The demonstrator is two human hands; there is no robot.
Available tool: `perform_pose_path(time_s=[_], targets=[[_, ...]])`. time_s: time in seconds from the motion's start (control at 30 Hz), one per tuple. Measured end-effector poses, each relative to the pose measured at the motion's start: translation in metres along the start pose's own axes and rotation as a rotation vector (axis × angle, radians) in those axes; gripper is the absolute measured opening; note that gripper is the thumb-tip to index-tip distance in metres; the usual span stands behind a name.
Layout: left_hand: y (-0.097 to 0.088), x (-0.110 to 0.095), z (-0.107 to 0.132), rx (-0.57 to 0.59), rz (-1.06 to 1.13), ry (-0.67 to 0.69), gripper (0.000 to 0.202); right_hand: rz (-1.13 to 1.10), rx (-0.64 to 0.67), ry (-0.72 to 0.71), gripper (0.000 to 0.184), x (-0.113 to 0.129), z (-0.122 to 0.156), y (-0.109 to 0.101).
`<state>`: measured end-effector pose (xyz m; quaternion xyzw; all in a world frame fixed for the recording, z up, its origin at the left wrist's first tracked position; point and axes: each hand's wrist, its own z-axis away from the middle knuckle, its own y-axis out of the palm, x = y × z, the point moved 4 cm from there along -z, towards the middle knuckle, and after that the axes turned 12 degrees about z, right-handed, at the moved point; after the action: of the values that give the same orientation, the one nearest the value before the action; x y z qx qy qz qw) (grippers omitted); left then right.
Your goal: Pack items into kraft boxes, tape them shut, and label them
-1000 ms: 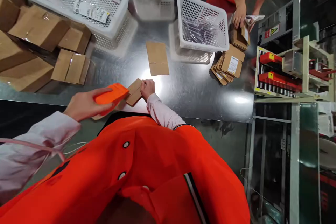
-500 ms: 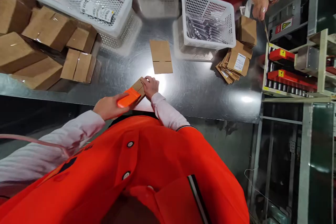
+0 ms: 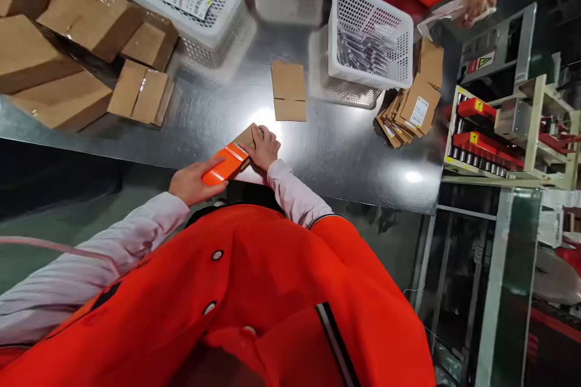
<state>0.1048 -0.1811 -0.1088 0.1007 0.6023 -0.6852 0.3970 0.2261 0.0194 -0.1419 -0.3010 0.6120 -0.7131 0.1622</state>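
My left hand is closed round an orange tape dispenser, a blocky plastic tool with a pale strip along its front edge. The dispenser lies against a small brown cardboard box at the table's near edge. My right hand grips the far end of that box, fingers bent over its top; its underside is hidden. Beyond my hands, a flat folded cardboard carton lies on the metal table.
Several closed cardboard boxes are piled at left beside a white basket. Another white basket holds clear-wrapped items. Flattened, labelled cartons are stacked at right. A co-worker's hand holds something pale at the far right.
The orange dispenser has moved slightly up along the box, toward my right hand. The co-worker's hands have moved right and away from the carton stack. My view has shifted somewhat.
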Motion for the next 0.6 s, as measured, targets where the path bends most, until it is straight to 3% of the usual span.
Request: perform_pose_path(time_s=[0.2,0.3,0.4,0.5,0.6], targets=[[0.003,-0.002,0.002,-0.022,0.006,0.004,0.081,0.014,-0.001,-0.004,0.078,0.002,-0.001,0.007],[0.002,0.003,0.014,-0.019,0.001,-0.019,0.081,0.017,-0.001,-0.014,0.077,0.010,0.003,0.011],[0.002,0.027,0.046,0.027,-0.067,-0.066,0.086,0.045,0.004,-0.021,0.079,0.017,0.009,0.011],[0.007,0.065,0.085,0.087,-0.141,-0.144,0.084,0.060,0.021,-0.014,0.085,0.025,0.016,0.009],[0.021,0.097,0.105,0.155,-0.150,-0.208,0.083,0.064,0.053,-0.067,0.087,0.046,0.032,0.014]])
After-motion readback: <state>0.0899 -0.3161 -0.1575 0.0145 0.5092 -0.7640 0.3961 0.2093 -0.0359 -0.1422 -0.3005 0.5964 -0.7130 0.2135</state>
